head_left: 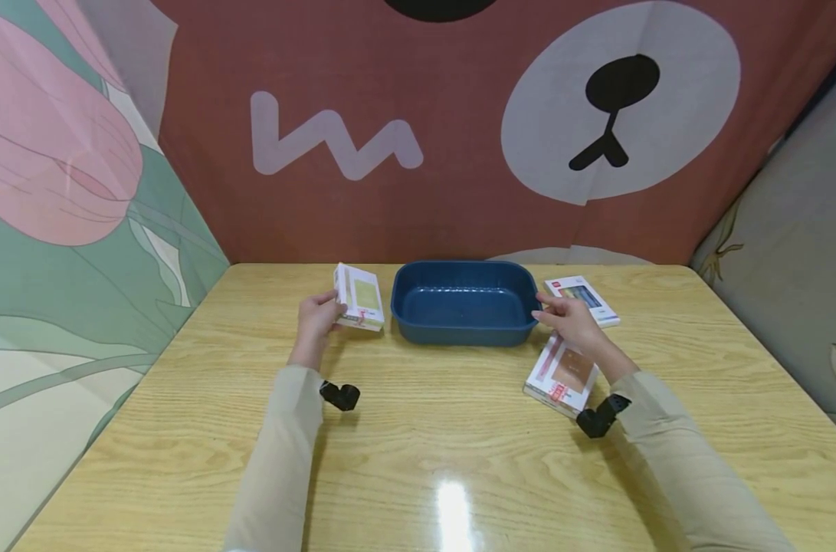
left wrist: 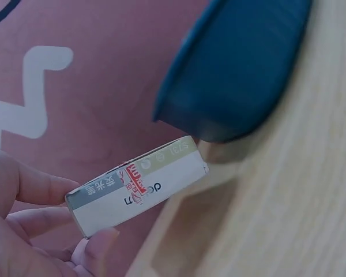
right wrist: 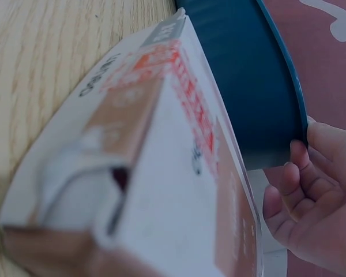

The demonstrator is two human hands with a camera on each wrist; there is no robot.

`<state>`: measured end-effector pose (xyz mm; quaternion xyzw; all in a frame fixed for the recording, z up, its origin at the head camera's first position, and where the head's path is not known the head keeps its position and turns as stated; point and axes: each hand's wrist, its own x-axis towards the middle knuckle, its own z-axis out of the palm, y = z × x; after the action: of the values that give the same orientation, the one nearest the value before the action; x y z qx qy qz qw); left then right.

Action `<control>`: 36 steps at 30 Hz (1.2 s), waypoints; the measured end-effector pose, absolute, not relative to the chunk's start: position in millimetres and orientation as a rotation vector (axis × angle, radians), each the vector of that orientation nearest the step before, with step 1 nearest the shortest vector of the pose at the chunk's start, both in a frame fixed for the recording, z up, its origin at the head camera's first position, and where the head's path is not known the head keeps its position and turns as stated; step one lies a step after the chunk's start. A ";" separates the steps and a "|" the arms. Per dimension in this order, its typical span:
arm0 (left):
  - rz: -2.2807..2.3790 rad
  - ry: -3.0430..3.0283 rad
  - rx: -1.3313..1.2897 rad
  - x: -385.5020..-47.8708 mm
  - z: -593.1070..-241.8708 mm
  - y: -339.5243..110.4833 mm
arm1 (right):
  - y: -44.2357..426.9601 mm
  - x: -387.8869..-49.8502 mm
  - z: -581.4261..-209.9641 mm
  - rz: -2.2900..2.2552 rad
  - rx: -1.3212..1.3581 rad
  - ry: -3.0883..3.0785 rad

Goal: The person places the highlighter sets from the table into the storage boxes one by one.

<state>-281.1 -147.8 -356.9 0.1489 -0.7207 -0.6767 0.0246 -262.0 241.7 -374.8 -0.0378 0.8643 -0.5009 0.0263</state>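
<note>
The left hand [head_left: 316,322] grips a white box with a yellow-green panel [head_left: 365,294] by its left side, just left of the blue basin [head_left: 462,336]. In the left wrist view the box [left wrist: 138,187] is tilted, fingers on one end, its other end close to the basin [left wrist: 236,75]. At the basin's right rim, the right hand [head_left: 572,322] pinches the edge with thumb and fingertips; the right wrist view shows this hand [right wrist: 326,190] at the basin's rim [right wrist: 288,63]. Beneath the right wrist lies a white box with a brown panel [head_left: 573,371], large in the right wrist view.
A flat white box with a dark picture [head_left: 600,310] lies to the right of the basin, behind the right hand. All stand on a light wood table [head_left: 418,429]. A red-brown patterned cloth [head_left: 459,215] hangs behind the table's far edge, with patterned cloths at both sides.
</note>
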 end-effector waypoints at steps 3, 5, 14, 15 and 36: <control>-2.089 -2.194 0.456 -279.5 -349.7 -148.8 | 241.7 -261.7 -373.8 -1.545 -0.118 2.659; -2.088 -2.172 0.457 -278.3 -344.4 -149.1 | 241.8 -261.6 -373.7 -1.547 -0.118 2.651; -2.158 -2.070 0.395 -273.8 -325.0 -140.6 | 243.4 -262.6 -373.3 -1.625 -0.146 2.606; -2.180 -2.054 0.381 -273.0 -323.1 -138.1 | 243.4 -262.6 -373.3 -1.621 -0.144 2.609; -2.090 -2.282 0.198 -274.9 -325.4 -92.3 | 242.7 -264.1 -375.1 -1.548 -0.132 2.666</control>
<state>-274.9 -92.3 -325.4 0.0640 -0.7358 -0.6739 0.0203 -264.1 242.7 -375.1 -0.0429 0.8637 -0.5014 0.0281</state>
